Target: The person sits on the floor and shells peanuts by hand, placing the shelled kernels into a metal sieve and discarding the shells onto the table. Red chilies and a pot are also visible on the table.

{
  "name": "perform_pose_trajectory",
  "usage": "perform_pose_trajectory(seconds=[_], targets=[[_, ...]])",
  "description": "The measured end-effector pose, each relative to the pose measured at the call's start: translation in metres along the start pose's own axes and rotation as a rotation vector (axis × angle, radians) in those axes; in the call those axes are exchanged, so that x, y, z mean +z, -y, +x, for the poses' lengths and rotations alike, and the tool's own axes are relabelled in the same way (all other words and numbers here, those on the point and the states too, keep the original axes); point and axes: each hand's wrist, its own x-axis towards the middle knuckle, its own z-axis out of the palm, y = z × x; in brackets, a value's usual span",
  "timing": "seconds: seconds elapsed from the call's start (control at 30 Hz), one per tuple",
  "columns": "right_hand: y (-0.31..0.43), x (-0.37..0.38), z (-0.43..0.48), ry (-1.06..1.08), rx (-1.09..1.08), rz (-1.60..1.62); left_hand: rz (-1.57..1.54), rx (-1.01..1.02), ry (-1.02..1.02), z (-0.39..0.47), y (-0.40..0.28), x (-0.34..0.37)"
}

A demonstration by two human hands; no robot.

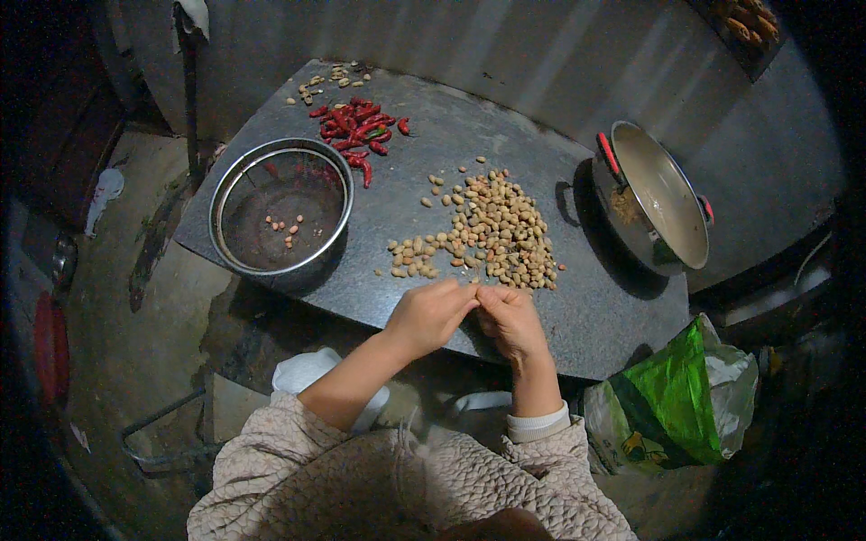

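My left hand (433, 314) and my right hand (512, 318) meet at the fingertips over the near edge of a grey stone-topped table (406, 203). Between their pinched thumbs and forefingers is a peanut (477, 287), mostly hidden by the fingers. Just beyond the hands spreads a heap of unshelled peanuts (504, 226), with a smaller cluster to its left. A round metal mesh sieve (348, 203) stands at the table's left, with several shelled pink peanut kernels (289, 230) in the bottom.
Red chili peppers (355, 125) lie behind the sieve, and scattered peanut shells (338, 78) at the far corner. A steel pot (659, 182) with red-trimmed handles stands at the right. Below it a green-and-clear plastic bag (676, 399) rises beside the table edge. A metal-framed stool (169, 426) is at lower left.
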Motion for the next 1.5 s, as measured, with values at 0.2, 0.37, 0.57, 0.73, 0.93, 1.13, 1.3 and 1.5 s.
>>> perform_pose_trajectory(seconds=[0.2,0.37,0.57,0.73,0.93,1.13,1.3,1.5], targets=[[0.001,0.001,-0.002,0.016,0.022,0.022,0.002,0.018,-0.034,-0.002,0.001,0.003],[-0.002,0.003,0.002,-0.001,0.038,0.029,0.027,-0.014,-0.024,-0.004,0.007,0.004],[-0.005,0.002,0.006,-0.006,0.062,0.05,0.007,-0.044,-0.053,-0.001,0.003,-0.003],[-0.004,0.004,0.005,0.071,0.125,0.277,-0.252,-0.137,-0.1,0.0,0.002,-0.002],[-0.004,0.011,0.007,0.072,0.168,0.487,-0.637,-0.46,-0.206,-0.001,-0.002,0.013],[0.002,0.023,0.005,-0.051,0.003,0.212,-1.711,-0.884,-0.22,-0.008,0.015,0.018],[-0.003,0.036,0.006,-0.168,-0.246,-0.251,-1.794,-1.187,-0.451,0.0,0.002,0.022],[0.002,0.032,0.006,-0.168,-0.197,-0.136,-1.908,-1.113,-0.271,-0.007,0.013,0.017]])
